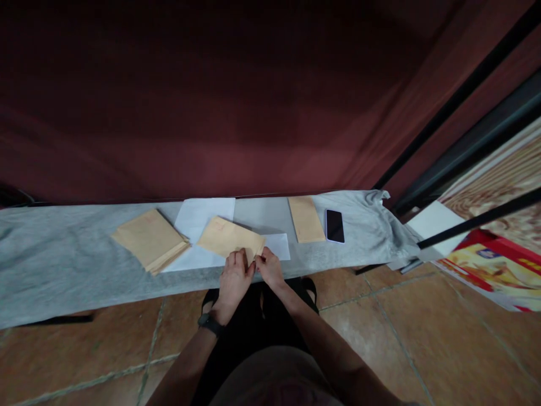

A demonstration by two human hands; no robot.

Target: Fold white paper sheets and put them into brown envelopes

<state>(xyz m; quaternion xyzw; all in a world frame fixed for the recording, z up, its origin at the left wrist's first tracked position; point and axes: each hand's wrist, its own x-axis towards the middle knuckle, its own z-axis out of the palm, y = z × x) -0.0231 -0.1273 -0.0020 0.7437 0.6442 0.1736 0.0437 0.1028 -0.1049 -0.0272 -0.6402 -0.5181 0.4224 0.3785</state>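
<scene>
A brown envelope [228, 235] lies tilted over white paper at the middle of the cloth-covered bench. My left hand [235, 277] rests on its near edge, fingers bent and pressed together on the paper. At the envelope's right end, my right hand [269, 266] pinches the corner between thumb and fingers. The two hands nearly touch. Beneath the envelope, a large white sheet [198, 217] shows on the left and a smaller white sheet [278, 246] on the right. Further left sits a stack of brown envelopes [150, 239].
To the right, another brown envelope [307, 220] lies beside a phone [335, 226]. Grey cloth [76, 248] covers the narrow bench. A dark red curtain [211, 113] hangs behind it. Black metal bars [448, 110] and a red and yellow box [499, 268] are at the right.
</scene>
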